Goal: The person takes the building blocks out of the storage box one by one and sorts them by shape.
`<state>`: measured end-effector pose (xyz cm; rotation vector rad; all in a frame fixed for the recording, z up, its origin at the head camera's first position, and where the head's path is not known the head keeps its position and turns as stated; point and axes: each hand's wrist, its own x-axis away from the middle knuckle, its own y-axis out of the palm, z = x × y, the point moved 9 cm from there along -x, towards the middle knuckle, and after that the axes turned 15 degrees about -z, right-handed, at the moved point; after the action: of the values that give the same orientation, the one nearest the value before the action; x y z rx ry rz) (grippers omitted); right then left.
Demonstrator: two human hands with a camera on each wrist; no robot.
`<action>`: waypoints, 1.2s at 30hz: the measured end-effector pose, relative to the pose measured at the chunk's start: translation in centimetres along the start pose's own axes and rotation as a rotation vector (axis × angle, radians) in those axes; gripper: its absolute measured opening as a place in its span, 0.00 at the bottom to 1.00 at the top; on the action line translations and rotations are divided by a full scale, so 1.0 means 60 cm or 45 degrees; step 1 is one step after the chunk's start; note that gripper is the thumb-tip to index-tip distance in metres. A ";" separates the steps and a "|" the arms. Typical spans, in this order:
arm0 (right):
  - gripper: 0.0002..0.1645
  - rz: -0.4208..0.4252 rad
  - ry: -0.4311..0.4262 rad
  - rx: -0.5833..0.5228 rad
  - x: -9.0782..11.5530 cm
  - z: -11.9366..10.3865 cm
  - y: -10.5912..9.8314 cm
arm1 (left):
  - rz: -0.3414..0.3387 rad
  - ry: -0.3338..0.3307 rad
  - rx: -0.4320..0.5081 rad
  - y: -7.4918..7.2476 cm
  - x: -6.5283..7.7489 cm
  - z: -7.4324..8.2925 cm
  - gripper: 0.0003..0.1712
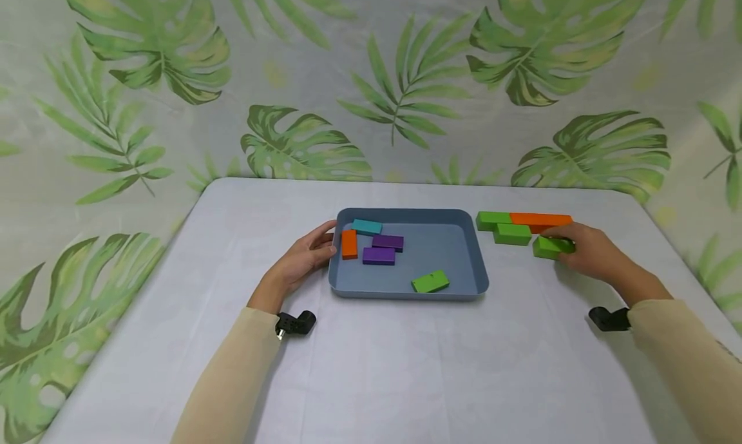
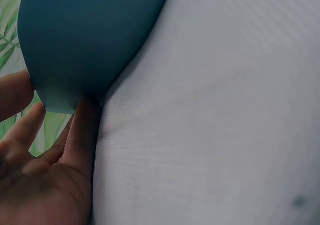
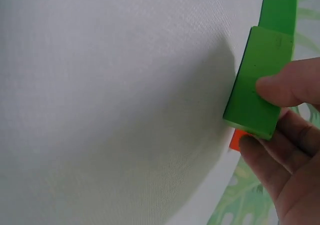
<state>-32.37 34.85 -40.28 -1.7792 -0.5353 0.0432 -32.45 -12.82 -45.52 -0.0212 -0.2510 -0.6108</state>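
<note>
The left hand (image 1: 304, 258) rests on the white table (image 1: 371, 366) at the left outer wall of the blue tray (image 1: 472, 263). Its fingers (image 2: 82, 130) lie nearly straight against the tray's corner, touching it without closing around it.

Inside the tray, from left to right: an orange block (image 1: 349, 244) close to the left wall; a teal block (image 1: 367, 227) near the far wall; two purple blocks, one (image 1: 388, 241) behind the other (image 1: 379, 256), just beside each other; and a green block (image 1: 430, 281) near the front wall, lying at a slight angle and well apart from the rest.

To the right of the tray, on the table, a green block (image 1: 493, 220) lies end to end with a long orange block (image 1: 540, 222). A second green block (image 1: 513, 234) sits just in front of them, touching.

Further right, the right hand (image 1: 588, 250) pinches a third green block (image 1: 552, 246). The right wrist view shows the thumb (image 3: 285, 90) on the block's upper face and the other fingers curled at its end. The block is close to the table, in front of the long orange block; whether it touches the surface cannot be determined.
</note>
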 end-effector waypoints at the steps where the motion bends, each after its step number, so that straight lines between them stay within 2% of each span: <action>1: 0.27 0.017 -0.004 0.010 0.001 -0.001 -0.001 | 0.003 0.000 -0.002 0.000 0.000 -0.001 0.38; 7: 0.20 0.158 0.001 0.086 0.014 -0.009 -0.013 | 0.004 0.000 -0.002 0.000 0.001 -0.004 0.38; 11: 0.15 0.189 0.013 0.116 0.018 -0.010 -0.019 | -0.003 -0.001 0.005 0.002 0.000 -0.005 0.38; 21: 0.14 0.172 -0.045 0.118 0.009 -0.012 -0.021 | 0.021 -0.013 -0.001 -0.001 0.004 -0.002 0.38; 31: 0.15 0.136 -0.030 0.105 -0.003 -0.011 -0.018 | 0.018 -0.013 -0.010 0.001 0.005 0.000 0.38; 36: 0.14 0.161 -0.044 0.113 -0.005 -0.013 -0.020 | 0.029 -0.025 -0.014 0.000 0.004 -0.002 0.38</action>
<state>-32.78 34.27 -39.01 -1.7261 -0.4382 0.1833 -32.23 -12.97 -45.56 -0.0402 -0.2658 -0.5893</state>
